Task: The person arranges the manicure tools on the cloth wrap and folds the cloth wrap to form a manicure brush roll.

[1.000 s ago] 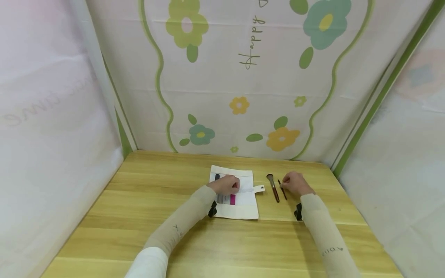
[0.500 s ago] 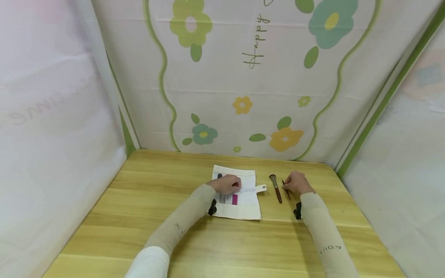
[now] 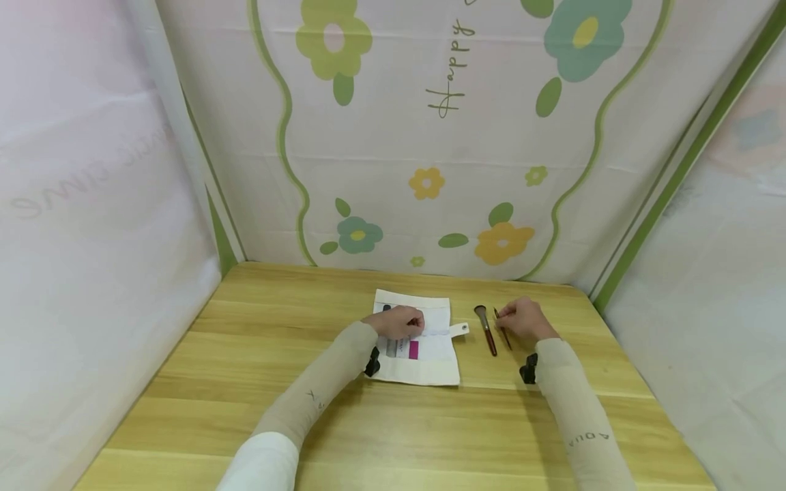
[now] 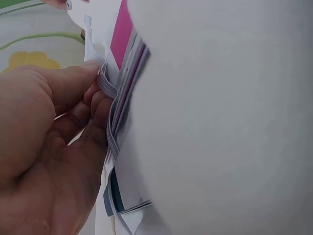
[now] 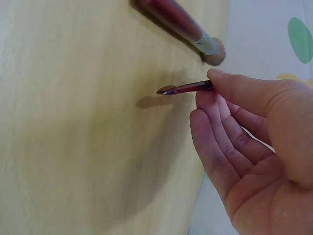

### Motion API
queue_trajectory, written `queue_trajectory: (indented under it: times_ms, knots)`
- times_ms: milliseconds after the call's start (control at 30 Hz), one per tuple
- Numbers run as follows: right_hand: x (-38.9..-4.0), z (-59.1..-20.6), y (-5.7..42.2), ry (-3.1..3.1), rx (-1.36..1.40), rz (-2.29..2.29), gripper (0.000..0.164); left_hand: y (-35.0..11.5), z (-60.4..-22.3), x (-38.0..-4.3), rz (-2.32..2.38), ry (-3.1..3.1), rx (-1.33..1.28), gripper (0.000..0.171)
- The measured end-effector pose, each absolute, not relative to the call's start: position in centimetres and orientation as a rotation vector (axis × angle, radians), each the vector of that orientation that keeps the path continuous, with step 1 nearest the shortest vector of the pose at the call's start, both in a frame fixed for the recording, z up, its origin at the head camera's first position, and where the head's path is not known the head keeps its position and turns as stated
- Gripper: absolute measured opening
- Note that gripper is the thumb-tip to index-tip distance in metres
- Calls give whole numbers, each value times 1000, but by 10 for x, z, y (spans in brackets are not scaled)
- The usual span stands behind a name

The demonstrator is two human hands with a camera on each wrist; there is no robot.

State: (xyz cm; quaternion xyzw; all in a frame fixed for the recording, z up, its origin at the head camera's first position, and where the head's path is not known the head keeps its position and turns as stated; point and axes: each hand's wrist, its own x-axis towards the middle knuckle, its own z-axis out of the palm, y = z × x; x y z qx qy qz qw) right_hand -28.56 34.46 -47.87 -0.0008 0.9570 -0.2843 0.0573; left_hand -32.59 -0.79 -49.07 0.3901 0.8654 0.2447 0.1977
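A white fabric pouch (image 3: 430,372) lies unfolded on the table, with a snap tab (image 3: 460,330) on its right side. My left hand (image 3: 399,322) is over it. In the left wrist view, thumb and fingers pinch a grey elastic band (image 4: 111,139) along the pouch, beside flat items with a magenta patch (image 4: 120,41). To the right, my right hand (image 3: 525,318) pinches a thin makeup brush (image 5: 190,87) between thumb and fingertips, its dark red end pointing out over the tabletop. A thicker makeup brush (image 3: 485,332) with a red-brown handle lies just left of it.
The wooden table (image 3: 258,382) extends in front of and around the pouch. A flower-printed fabric wall (image 3: 368,164) rises behind its back edge, and fabric side walls (image 3: 92,273) stand left and right.
The thin brush has shifted slightly toward the back wall in my right hand's pinch. My left hand stays at the pouch with little movement. The head view has shifted a little.
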Motion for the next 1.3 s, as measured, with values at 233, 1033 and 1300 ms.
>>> queue_trajectory:
  times_ms: [233, 1033, 1300]
  knots:
    - [-291, -467, 335, 2898, -50, -920, 22, -9, -490, -329, 705, 2407, 1098, 17]
    - [-320, -447, 256, 2805, -182, -1174, 26, -9, -491, -329, 646, 2415, 1071, 18]
    - [-331, -447, 225, 2767, -221, -1271, 21, -5, -492, -330, 666, 2412, 1101, 20]
